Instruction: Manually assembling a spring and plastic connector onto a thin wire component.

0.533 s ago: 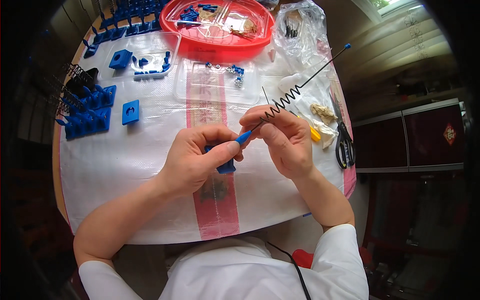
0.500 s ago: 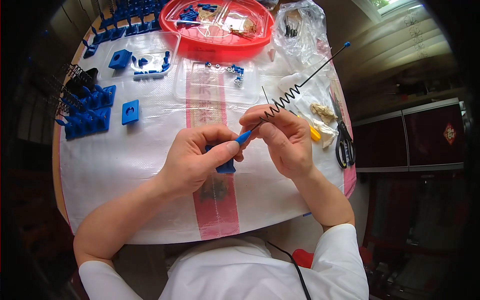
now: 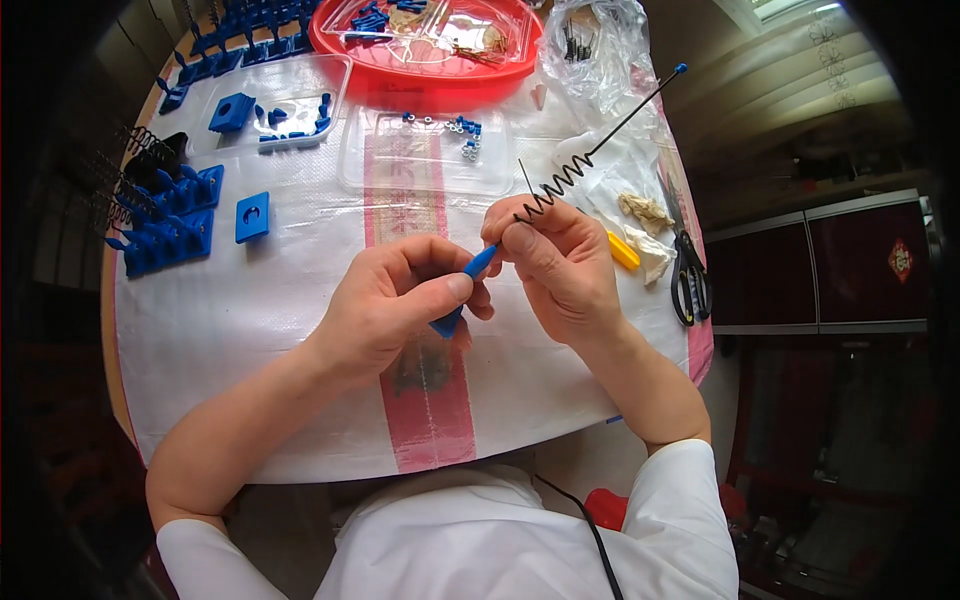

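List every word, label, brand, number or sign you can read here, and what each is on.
No text reads clearly.
Red diamond sign on the dark cabinet door: mark too small to read.
Pink stripe on the white table cover: faded print, too blurred.
Blue tip in the left hand, black coiled wire in the right hand: no lettering visible.

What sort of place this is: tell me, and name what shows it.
Probably a room at home used for small hand assembly: rows of similar blue pieces stand at the left, a clear tray holds small blue parts, and a dark red cabinet stands at the right.
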Demonstrator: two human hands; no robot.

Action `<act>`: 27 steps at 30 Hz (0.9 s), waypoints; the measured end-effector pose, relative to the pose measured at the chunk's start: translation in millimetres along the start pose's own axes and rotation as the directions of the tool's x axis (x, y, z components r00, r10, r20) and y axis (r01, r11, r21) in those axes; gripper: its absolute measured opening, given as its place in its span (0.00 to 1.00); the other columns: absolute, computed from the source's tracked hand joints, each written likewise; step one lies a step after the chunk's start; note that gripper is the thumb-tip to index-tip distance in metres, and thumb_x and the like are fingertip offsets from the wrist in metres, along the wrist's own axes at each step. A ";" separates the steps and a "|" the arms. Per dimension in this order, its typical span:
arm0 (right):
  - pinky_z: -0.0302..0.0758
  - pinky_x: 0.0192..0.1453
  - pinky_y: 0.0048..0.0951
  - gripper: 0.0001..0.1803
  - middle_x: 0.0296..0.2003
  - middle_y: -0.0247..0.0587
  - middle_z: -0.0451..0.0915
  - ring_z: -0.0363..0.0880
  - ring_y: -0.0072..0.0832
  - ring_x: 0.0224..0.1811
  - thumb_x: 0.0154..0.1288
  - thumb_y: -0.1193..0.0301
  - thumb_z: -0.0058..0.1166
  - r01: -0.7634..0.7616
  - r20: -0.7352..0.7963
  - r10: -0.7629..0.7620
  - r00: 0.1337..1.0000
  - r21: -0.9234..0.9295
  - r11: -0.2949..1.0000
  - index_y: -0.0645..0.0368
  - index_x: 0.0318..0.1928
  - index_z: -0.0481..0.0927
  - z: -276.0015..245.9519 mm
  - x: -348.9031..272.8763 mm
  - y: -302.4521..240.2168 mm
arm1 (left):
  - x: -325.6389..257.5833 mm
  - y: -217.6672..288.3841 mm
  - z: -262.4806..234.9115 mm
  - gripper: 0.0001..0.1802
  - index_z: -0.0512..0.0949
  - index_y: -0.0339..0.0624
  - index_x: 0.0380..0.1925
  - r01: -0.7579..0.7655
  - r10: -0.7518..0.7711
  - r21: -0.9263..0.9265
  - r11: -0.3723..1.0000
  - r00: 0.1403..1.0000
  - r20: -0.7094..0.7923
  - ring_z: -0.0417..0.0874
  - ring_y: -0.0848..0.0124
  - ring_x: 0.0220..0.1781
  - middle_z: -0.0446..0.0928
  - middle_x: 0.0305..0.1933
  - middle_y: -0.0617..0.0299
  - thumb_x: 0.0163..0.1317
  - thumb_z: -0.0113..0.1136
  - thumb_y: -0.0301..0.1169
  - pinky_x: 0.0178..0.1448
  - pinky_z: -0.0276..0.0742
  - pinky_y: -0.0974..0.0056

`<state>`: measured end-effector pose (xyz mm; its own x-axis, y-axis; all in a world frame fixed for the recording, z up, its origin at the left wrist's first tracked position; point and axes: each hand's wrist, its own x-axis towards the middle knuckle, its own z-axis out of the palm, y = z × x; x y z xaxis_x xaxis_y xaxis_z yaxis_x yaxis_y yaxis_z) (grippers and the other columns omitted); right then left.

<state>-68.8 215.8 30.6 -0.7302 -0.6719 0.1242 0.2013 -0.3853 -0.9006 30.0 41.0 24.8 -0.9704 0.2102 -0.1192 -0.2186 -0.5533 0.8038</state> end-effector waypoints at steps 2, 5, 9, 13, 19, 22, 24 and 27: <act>0.77 0.41 0.25 0.06 0.39 0.37 0.82 0.78 0.21 0.35 0.66 0.75 0.61 -0.004 -0.015 0.004 1.000 0.002 1.000 0.62 0.43 0.82 -0.5 -0.2 0.9 | 0.2 -1.8 0.8 0.14 0.76 0.34 0.46 0.010 -0.010 0.020 1.000 0.999 -0.033 0.84 0.67 0.44 0.80 0.41 0.53 0.68 0.58 0.33 0.40 0.83 0.66; 0.78 0.41 0.25 0.07 0.39 0.38 0.82 0.79 0.22 0.35 0.66 0.75 0.61 -0.009 -0.021 0.009 1.000 0.006 1.000 0.62 0.43 0.82 -3.1 -0.8 3.0 | 1.3 -2.7 -0.3 0.14 0.77 0.34 0.46 0.023 -0.022 0.039 0.999 0.999 -0.037 0.84 0.66 0.45 0.80 0.42 0.53 0.68 0.58 0.33 0.39 0.84 0.66; 0.79 0.43 0.27 0.08 0.39 0.40 0.83 0.81 0.23 0.36 0.67 0.75 0.59 -0.037 0.004 0.037 0.999 0.018 0.999 0.63 0.45 0.81 1.1 -1.1 0.7 | 0.1 -2.6 -0.9 0.14 0.78 0.32 0.46 0.023 -0.023 -0.009 1.000 0.999 -0.036 0.84 0.72 0.43 0.81 0.41 0.56 0.68 0.58 0.33 0.39 0.84 0.66; 0.80 0.44 0.28 0.11 0.39 0.41 0.83 0.81 0.24 0.37 0.67 0.76 0.58 -0.094 0.055 0.093 0.994 0.005 0.996 0.65 0.49 0.80 1.6 -1.6 -4.7 | -0.3 0.5 -1.9 0.14 0.78 0.33 0.44 0.060 -0.059 0.002 0.998 0.998 -0.030 0.84 0.67 0.43 0.79 0.42 0.55 0.68 0.58 0.35 0.38 0.84 0.66; 0.80 0.43 0.26 0.12 0.38 0.40 0.83 0.81 0.22 0.37 0.66 0.78 0.57 -0.112 0.096 0.112 0.989 -0.012 0.994 0.67 0.50 0.80 -1.2 -1.8 -2.9 | -0.7 -0.1 -3.3 0.15 0.78 0.34 0.43 0.075 -0.073 -0.075 0.994 0.997 0.027 0.84 0.67 0.41 0.77 0.43 0.56 0.67 0.59 0.36 0.37 0.83 0.66; 0.80 0.43 0.26 0.12 0.38 0.40 0.83 0.81 0.22 0.36 0.66 0.78 0.57 -0.111 0.099 0.113 0.989 -0.025 0.994 0.67 0.49 0.80 -0.1 -2.2 -3.8 | -0.5 0.0 -3.5 0.15 0.79 0.34 0.42 0.079 -0.076 -0.088 0.993 0.996 0.040 0.84 0.66 0.40 0.77 0.43 0.56 0.67 0.59 0.37 0.36 0.82 0.66; 0.80 0.43 0.26 0.11 0.37 0.40 0.83 0.81 0.23 0.36 0.66 0.78 0.57 -0.112 0.105 0.115 0.988 -0.030 0.993 0.67 0.48 0.80 -1.2 -1.8 -3.5 | -0.6 -0.1 -2.8 0.15 0.79 0.34 0.42 0.065 -0.062 -0.079 0.995 0.997 0.038 0.84 0.66 0.40 0.77 0.42 0.56 0.67 0.59 0.36 0.36 0.82 0.65; 0.80 0.42 0.25 0.10 0.37 0.40 0.83 0.82 0.23 0.36 0.66 0.79 0.57 -0.106 0.116 0.109 0.987 -0.038 0.994 0.68 0.47 0.80 -0.8 -1.2 -1.5 | -1.5 -0.4 -4.2 0.15 0.79 0.34 0.42 0.071 -0.070 -0.061 0.996 0.997 0.026 0.84 0.66 0.40 0.77 0.42 0.56 0.67 0.60 0.36 0.35 0.82 0.66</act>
<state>-68.7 217.7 31.5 -0.6231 -0.7787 0.0724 0.2523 -0.2877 -0.9239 31.2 37.5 22.2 -0.9497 0.2692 -0.1599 -0.2931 -0.5851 0.7561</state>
